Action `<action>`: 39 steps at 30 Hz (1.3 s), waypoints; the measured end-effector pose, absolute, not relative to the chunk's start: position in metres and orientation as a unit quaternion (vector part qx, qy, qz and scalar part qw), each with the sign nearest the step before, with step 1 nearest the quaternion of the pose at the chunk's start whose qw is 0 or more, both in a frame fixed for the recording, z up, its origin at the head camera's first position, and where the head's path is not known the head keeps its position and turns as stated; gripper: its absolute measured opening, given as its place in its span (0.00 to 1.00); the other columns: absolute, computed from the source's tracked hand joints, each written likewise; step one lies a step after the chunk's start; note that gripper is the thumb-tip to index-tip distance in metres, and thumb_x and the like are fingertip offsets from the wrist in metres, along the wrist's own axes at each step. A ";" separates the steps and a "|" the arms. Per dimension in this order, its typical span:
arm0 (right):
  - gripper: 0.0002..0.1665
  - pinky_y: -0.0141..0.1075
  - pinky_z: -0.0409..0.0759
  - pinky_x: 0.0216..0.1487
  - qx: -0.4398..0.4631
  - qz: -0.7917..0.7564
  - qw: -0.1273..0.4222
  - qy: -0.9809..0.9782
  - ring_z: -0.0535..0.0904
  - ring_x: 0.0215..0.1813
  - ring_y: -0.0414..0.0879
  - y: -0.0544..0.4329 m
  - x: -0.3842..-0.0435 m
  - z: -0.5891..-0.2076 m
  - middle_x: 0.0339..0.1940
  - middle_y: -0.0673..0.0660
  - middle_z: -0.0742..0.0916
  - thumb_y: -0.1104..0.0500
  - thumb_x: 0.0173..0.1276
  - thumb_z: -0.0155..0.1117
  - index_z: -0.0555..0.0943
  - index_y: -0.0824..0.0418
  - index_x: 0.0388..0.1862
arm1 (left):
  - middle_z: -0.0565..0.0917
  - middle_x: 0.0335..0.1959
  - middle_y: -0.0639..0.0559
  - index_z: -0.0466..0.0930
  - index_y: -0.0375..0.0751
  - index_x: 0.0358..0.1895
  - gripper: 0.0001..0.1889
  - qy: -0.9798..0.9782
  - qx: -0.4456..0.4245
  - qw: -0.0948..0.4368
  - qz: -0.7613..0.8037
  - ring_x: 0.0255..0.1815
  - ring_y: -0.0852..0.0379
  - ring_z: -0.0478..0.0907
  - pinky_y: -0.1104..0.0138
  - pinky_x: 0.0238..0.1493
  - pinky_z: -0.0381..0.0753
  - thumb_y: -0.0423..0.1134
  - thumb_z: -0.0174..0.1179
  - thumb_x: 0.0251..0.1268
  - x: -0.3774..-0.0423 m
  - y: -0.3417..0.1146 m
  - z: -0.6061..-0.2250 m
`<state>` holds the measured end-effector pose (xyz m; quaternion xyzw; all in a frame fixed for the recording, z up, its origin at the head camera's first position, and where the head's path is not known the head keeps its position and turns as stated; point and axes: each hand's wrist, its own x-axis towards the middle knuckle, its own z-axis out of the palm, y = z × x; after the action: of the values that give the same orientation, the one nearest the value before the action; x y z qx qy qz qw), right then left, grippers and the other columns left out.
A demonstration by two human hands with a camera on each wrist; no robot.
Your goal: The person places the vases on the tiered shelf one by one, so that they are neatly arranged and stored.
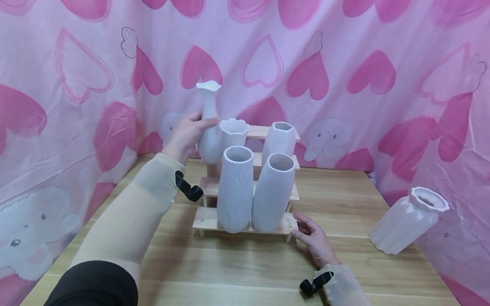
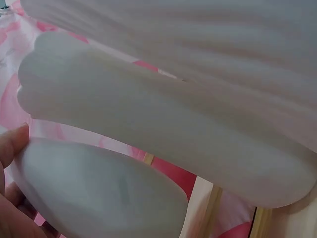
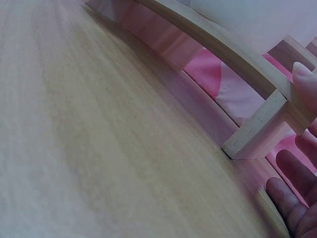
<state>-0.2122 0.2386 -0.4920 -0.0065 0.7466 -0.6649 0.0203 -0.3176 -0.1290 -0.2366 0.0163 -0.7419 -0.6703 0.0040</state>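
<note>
My left hand (image 1: pixel 187 136) grips a slender white vase (image 1: pixel 210 142) with a wavy rim, at the back left of a tiered wooden stand (image 1: pixel 208 214). Whether its base touches a tier I cannot tell. Beside it, a scalloped-rim vase (image 2: pixel 148 119) stands on the stand. Two tall white vases, one with a textured side (image 1: pixel 234 191) and one smooth (image 1: pixel 272 195), occupy the lowest tier. Behind them is a vase with an angular rim (image 1: pixel 278 138). At the lowest tier's right end, my right hand (image 1: pixel 315 240) holds the board's corner between thumb and fingers.
On the right side of the wood-grain table (image 1: pixel 237 272) is a white ribbed vase (image 1: pixel 405 225) with a ruffled rim. A pink curtain (image 1: pixel 252 63) with heart patterns hangs around the back and sides.
</note>
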 end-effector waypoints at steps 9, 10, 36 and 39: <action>0.35 0.30 0.74 0.54 -0.014 -0.666 0.018 0.746 0.74 0.59 0.44 0.239 -0.213 -0.494 0.70 0.55 0.71 0.61 0.61 0.70 0.71 0.62 0.67 | 0.73 0.62 0.54 0.70 0.60 0.67 0.32 -0.725 -0.010 0.012 -0.689 0.64 0.49 0.64 0.42 0.66 0.57 0.50 0.68 0.57 -0.334 -0.121 -0.239; 0.35 0.30 0.74 0.54 -0.014 -0.666 0.017 0.746 0.74 0.58 0.44 0.240 -0.213 -0.494 0.70 0.55 0.72 0.61 0.61 0.70 0.71 0.62 0.67 | 0.73 0.61 0.54 0.70 0.60 0.67 0.32 -0.719 -0.011 0.011 -0.695 0.63 0.49 0.65 0.42 0.66 0.57 0.49 0.68 0.58 -0.335 -0.120 -0.239; 0.35 0.30 0.73 0.54 -0.014 -0.663 0.014 0.748 0.74 0.59 0.44 0.239 -0.213 -0.494 0.69 0.56 0.72 0.61 0.60 0.71 0.72 0.62 0.67 | 0.68 0.68 0.55 0.64 0.62 0.71 0.30 -0.715 -0.015 -0.015 -0.699 0.69 0.49 0.61 0.38 0.64 0.58 0.49 0.61 0.66 -0.347 -0.109 -0.253; 0.35 0.30 0.74 0.54 -0.019 -0.663 0.008 0.748 0.75 0.58 0.42 0.239 -0.213 -0.495 0.69 0.57 0.72 0.62 0.60 0.71 0.72 0.63 0.66 | 0.69 0.67 0.54 0.65 0.59 0.71 0.29 -0.712 -0.021 -0.013 -0.701 0.68 0.49 0.62 0.39 0.63 0.59 0.48 0.59 0.67 -0.348 -0.107 -0.254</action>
<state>-0.2134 0.2394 -0.4948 -0.0192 0.7482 -0.6631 0.0084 -0.3480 -0.1072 -0.2540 -0.0212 -0.7123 -0.7015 -0.0127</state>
